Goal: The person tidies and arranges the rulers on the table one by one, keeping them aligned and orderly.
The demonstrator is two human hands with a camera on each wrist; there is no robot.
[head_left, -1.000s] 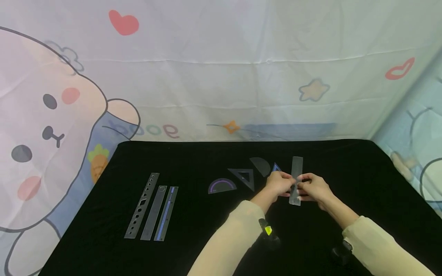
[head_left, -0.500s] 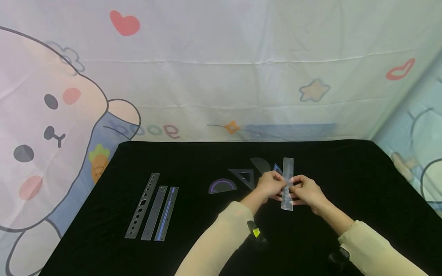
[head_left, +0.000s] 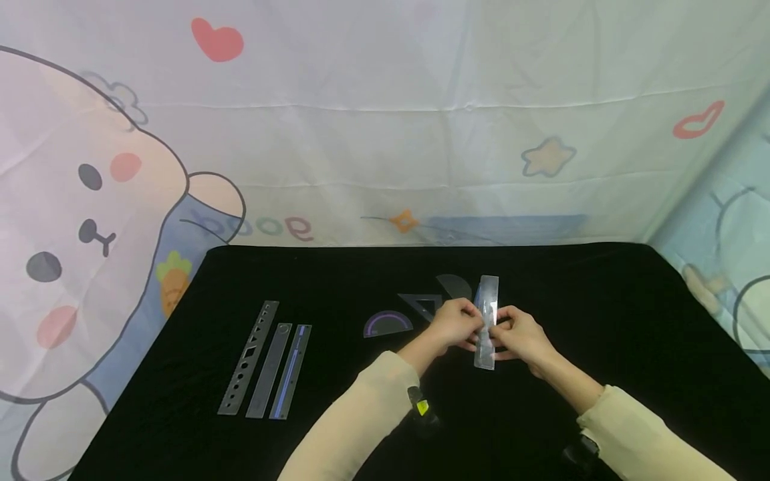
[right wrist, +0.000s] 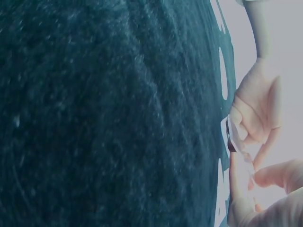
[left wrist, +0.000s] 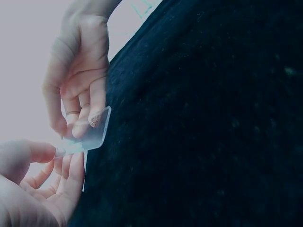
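A clear plastic ruler (head_left: pixel 488 321) is held lengthwise above the black cloth in the head view. My left hand (head_left: pixel 455 323) pinches its left edge between thumb and fingers. On the opposite edge, my right hand (head_left: pixel 523 338) grips it the same way. The left wrist view shows the ruler (left wrist: pixel 97 135) end-on, tilted, with thumbs and fingers on both sides. In the right wrist view the ruler (right wrist: pixel 234 135) is seen nearly edge-on and washed out. A blue set square (head_left: pixel 478 295) lies mostly hidden behind the ruler and left hand.
At left lie a stencil ruler (head_left: pixel 248 357), a plain clear ruler (head_left: pixel 269 371) and a blue-striped ruler (head_left: pixel 291 372), side by side. Left of my hands are a purple-marked protractor (head_left: pixel 388 325), a clear set square (head_left: pixel 415 300) and a grey protractor (head_left: pixel 454 285). A printed curtain (head_left: pixel 385 133) hangs behind.
Both hands have moved left with the ruler between them and slightly nearer the front. The ruler now covers much of the blue set square. The other rulers stay put.
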